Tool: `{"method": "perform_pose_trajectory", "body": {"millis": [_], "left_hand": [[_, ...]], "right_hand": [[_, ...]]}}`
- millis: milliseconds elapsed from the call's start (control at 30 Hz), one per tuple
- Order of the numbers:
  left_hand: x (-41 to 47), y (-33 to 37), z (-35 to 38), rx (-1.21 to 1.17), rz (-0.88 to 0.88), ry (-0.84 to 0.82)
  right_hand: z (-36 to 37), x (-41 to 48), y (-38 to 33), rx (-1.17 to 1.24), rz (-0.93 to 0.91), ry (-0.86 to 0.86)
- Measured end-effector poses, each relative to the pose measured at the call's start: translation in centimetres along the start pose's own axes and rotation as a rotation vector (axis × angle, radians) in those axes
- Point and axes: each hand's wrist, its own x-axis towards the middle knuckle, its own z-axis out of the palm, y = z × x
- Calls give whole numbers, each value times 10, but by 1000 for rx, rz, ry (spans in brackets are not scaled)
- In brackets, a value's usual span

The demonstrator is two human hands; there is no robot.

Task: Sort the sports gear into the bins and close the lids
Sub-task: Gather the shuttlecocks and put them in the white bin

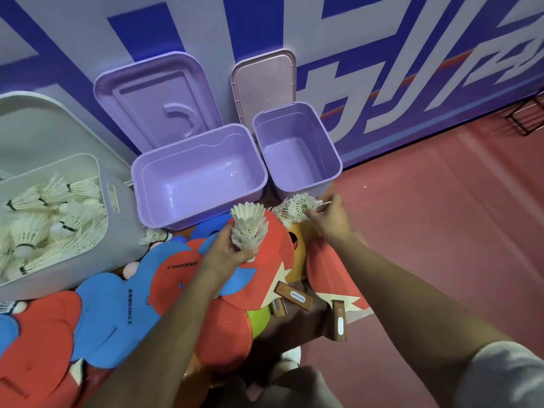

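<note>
My left hand [226,254] grips a stack of white shuttlecocks [248,228] held upright over the pile of paddles. My right hand [329,219] pinches another white shuttlecock [300,208] just in front of the small purple bin [335,169], with one more shuttlecock [283,214] beside it. The large purple bin [138,184] and the small one stand open and hold nothing. At the left, a grey bin [123,231] is full of shuttlecocks. Red and blue table tennis paddles [112,313] lie heaped on the floor in front of the bins.
A purple lid [132,92] and a pink lid [265,81] lean against the blue and white wall behind the bins. A grey lid [44,128] leans behind the grey bin. Loose shuttlecocks [156,236] lie among the paddles. Red floor [441,216] stretches to the right.
</note>
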Motion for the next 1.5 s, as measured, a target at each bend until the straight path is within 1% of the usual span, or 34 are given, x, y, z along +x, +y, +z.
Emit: {"method": "perform_pose_trajectory", "body": {"millis": [33, 100, 167, 300, 400, 467, 533, 600, 667, 733, 800, 867, 933, 1033, 1100, 1167, 1233, 1267, 1333, 1367, 1500], "left_hand": [[1, -1, 0, 3, -6, 2], [3, -5, -2, 3, -20, 6], [4, -9, -3, 3, -29, 11], [4, -11, -7, 15, -24, 29], [-1, -8, -9, 60, -11, 29], [-2, -7, -14, 93, -13, 32], [-5, -4, -19, 143, 1, 30], [-10, 0, -25, 175, 32, 23], [-18, 7, -31, 197, 56, 20], [-29, 17, -41, 215, 86, 38], [-40, 25, -55, 257, 118, 67], [-56, 33, -74, 315, 147, 67], [-72, 40, -95, 373, 159, 72], [-95, 43, -131, 440, 199, 127], [-109, 41, -161, 440, 205, 206], [-122, 42, -191, 448, 212, 295], [-134, 44, -222, 448, 221, 356], [-139, 45, -240, 456, 228, 377], [-143, 45, -270, 478, 239, 410], [-142, 44, -287, 498, 247, 426], [-124, 46, -336, 624, 268, 434]], "right_hand": [[3, 2, -2, -11, -1, -37], [9, 7, -2, -121, -40, -74], [13, 10, 0, -195, -69, -29], [6, 6, 1, -131, -64, 90], [-8, -13, -2, -82, -111, 127], [-15, -27, -9, -2, -156, 119], [-20, -43, -25, 111, -195, 40], [-24, -63, -53, 202, -254, -101], [-24, -79, -82, 215, -320, -240], [-20, -90, -108, 97, -413, -330], [-11, -96, -130, -114, -522, -387], [3, -105, -151, -264, -600, -431], [23, -121, -167, -327, -636, -478], [63, -146, -182, -221, -606, -493], [94, -163, -194, -89, -595, -461], [122, -179, -209, 12, -582, -496], [151, -193, -223, -7, -581, -572], [167, -199, -228, -34, -611, -593], [196, -206, -234, -83, -714, -580], [212, -207, -237, -110, -732, -558], [257, -208, -254, -169, -727, -473]]}}
